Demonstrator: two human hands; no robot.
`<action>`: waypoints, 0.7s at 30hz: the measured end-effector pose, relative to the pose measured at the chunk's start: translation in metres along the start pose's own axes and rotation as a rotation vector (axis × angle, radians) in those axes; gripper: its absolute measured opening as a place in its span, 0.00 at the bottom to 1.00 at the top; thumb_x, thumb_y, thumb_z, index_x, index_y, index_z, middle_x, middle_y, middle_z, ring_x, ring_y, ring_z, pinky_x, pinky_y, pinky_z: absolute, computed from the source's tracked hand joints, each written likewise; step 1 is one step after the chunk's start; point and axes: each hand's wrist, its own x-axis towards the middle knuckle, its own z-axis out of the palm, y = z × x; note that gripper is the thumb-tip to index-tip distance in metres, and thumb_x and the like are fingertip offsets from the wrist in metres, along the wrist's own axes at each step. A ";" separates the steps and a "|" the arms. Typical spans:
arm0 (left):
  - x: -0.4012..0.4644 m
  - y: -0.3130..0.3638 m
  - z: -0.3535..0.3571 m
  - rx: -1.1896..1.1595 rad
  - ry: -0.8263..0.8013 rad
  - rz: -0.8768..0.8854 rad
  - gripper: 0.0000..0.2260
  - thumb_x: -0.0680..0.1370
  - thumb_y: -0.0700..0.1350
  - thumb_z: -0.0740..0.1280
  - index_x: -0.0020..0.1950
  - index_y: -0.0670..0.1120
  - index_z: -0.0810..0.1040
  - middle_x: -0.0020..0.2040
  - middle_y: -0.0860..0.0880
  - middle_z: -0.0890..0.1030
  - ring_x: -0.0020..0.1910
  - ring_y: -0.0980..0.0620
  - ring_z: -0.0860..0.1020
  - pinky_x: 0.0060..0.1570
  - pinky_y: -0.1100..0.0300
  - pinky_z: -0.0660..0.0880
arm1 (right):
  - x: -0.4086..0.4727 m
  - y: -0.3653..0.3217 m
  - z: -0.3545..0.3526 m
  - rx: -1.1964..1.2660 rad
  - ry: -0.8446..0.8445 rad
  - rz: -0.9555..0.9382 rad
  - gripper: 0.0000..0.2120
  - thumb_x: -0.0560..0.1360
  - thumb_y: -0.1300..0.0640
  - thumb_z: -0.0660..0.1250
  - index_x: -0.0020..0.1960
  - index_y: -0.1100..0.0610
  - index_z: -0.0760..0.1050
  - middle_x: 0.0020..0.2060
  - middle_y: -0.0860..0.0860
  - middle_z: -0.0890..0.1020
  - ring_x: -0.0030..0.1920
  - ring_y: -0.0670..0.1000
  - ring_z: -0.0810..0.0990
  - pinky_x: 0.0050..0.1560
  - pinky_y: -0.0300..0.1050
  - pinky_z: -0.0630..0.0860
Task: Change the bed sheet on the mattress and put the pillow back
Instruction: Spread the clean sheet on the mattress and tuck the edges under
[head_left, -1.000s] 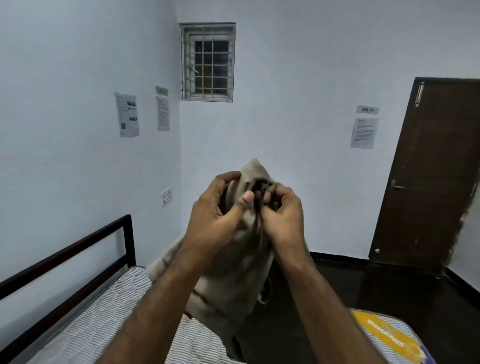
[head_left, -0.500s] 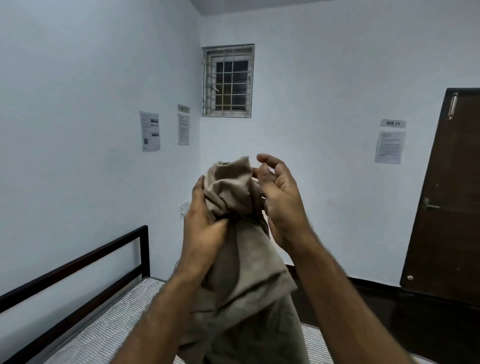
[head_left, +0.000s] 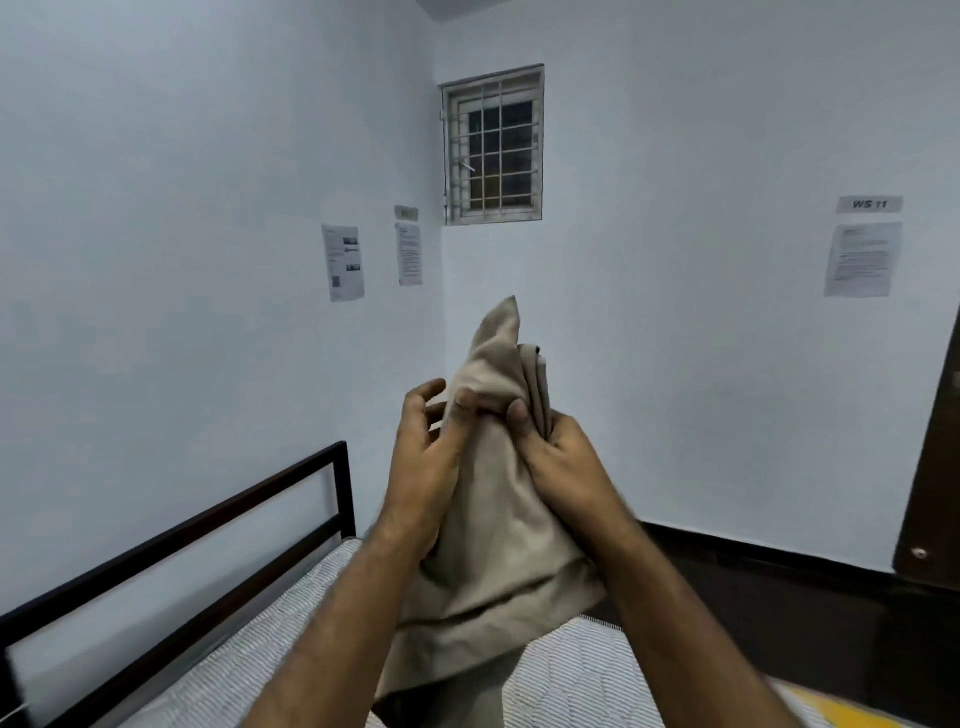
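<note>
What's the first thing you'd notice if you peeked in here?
Two hands in the middle holding up a bunched beige bed sheet: the left hand and right hand grip it together. Below lies a bare striped mattress, and a small barred window sits high on the wall.

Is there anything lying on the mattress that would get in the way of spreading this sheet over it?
Nothing visible does. Both hands hold the sheet bunched above the mattress, whose visible part is bare.
</note>
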 end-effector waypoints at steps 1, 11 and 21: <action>-0.004 0.001 0.001 0.048 -0.009 0.038 0.26 0.75 0.69 0.66 0.65 0.54 0.75 0.60 0.52 0.82 0.57 0.60 0.81 0.57 0.58 0.78 | 0.001 -0.002 0.001 0.007 0.004 0.002 0.21 0.82 0.39 0.59 0.53 0.55 0.82 0.47 0.48 0.88 0.51 0.47 0.86 0.52 0.48 0.82; -0.045 0.018 -0.030 0.707 -0.299 0.103 0.38 0.68 0.65 0.77 0.74 0.56 0.70 0.71 0.56 0.70 0.70 0.60 0.68 0.68 0.64 0.66 | 0.004 0.002 0.035 0.385 -0.001 0.418 0.22 0.86 0.47 0.56 0.42 0.57 0.77 0.26 0.47 0.82 0.29 0.43 0.83 0.32 0.38 0.77; -0.062 0.024 -0.063 0.728 -0.119 0.212 0.11 0.80 0.51 0.69 0.43 0.48 0.72 0.34 0.53 0.76 0.32 0.59 0.72 0.31 0.67 0.65 | -0.006 -0.001 0.056 0.268 -0.027 0.290 0.20 0.83 0.42 0.60 0.49 0.57 0.82 0.42 0.62 0.85 0.41 0.57 0.82 0.48 0.56 0.81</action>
